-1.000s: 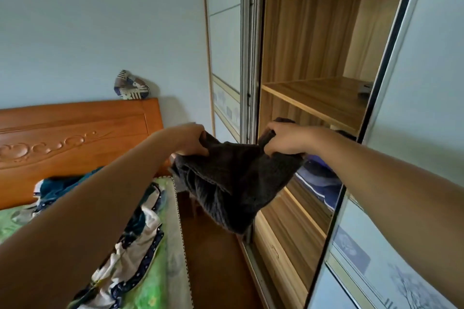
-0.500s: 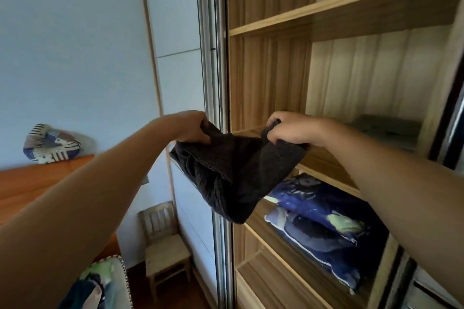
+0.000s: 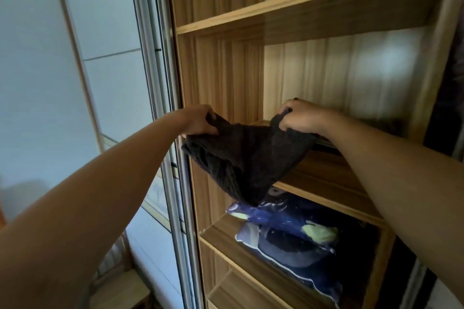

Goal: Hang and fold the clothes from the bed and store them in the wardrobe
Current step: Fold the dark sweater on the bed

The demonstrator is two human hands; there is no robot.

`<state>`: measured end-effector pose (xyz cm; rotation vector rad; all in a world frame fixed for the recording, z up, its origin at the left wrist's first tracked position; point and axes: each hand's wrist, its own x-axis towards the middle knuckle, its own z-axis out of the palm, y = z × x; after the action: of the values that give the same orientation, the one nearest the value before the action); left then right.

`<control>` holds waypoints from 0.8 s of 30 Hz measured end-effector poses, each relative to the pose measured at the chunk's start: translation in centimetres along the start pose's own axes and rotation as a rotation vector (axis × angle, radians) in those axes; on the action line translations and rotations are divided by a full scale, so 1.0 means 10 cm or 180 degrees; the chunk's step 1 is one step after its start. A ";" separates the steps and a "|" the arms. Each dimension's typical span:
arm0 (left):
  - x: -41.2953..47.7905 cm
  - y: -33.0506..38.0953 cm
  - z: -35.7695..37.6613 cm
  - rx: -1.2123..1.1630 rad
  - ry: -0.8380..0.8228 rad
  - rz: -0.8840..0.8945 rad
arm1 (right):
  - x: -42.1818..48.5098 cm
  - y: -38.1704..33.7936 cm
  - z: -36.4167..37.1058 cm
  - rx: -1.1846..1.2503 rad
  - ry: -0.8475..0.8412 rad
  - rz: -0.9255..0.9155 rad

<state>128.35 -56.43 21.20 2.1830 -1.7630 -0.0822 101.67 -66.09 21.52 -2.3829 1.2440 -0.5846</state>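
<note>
1. L hand (image 3: 200,120) is gripping one top corner of the dark knit garment (image 3: 243,158), fingers curled round the cloth.
2. R hand (image 3: 298,118) is clutching the other top corner, knuckles up, fabric bunched in its fist.
3. Garment is hanging slack btwn both hands, sagging to a point below them.
4. Wardrobe shelf (image 3: 324,178) is lying just under R hand; can't tell if the cloth is resting on it.
5. Blue pillow (image 3: 288,233) is sitting in the compartment below both hands, under the garment's tip.
6. Sliding door (image 3: 113,83) is standing left of L hand; wooden chair (image 3: 120,291) is sitting well below L forearm.
</note>
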 end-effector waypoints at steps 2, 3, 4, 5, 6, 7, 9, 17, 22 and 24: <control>0.28 -0.04 0.04 -0.0014 -0.0032 0.0078 | 0.20 0.06 0.04 -0.0007 0.0063 0.0118; 0.42 -0.08 0.06 -0.0016 -0.0059 0.0109 | 0.31 0.09 0.07 0.0010 0.0076 0.0170; 0.58 -0.12 0.09 -0.0024 -0.0097 0.0145 | 0.43 0.13 0.08 0.0047 0.0088 0.0216; 0.74 -0.16 0.12 -0.0025 -0.0149 0.0189 | 0.56 0.17 0.09 0.0076 0.0112 0.0263; 0.91 -0.21 0.15 0.0006 -0.0189 0.0243 | 0.69 0.20 0.10 0.0075 0.0155 0.0306; 1.07 -0.26 0.17 0.0067 -0.0198 0.0304 | 0.83 0.23 0.10 0.0058 0.0198 0.0352; 1.40 -0.36 0.20 0.0146 -0.0211 0.0416 | 1.12 0.32 0.13 0.0068 0.0249 0.0488; 2.35 -0.41 0.43 -0.0367 -0.0967 0.0092 | 2.00 0.69 0.15 -0.0155 0.0407 0.0691; 2.50 -0.41 0.70 -0.0214 -0.1429 -0.0100 | 2.55 0.86 0.21 -0.0657 0.0518 0.0498; 2.45 -0.41 0.71 0.0273 -0.1615 -0.0059 | 2.70 0.96 0.38 -0.1495 0.0428 0.0712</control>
<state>136.07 -80.79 17.24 2.3886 -2.0296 -0.6253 111.22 -93.14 18.35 -2.5446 1.8503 -0.4226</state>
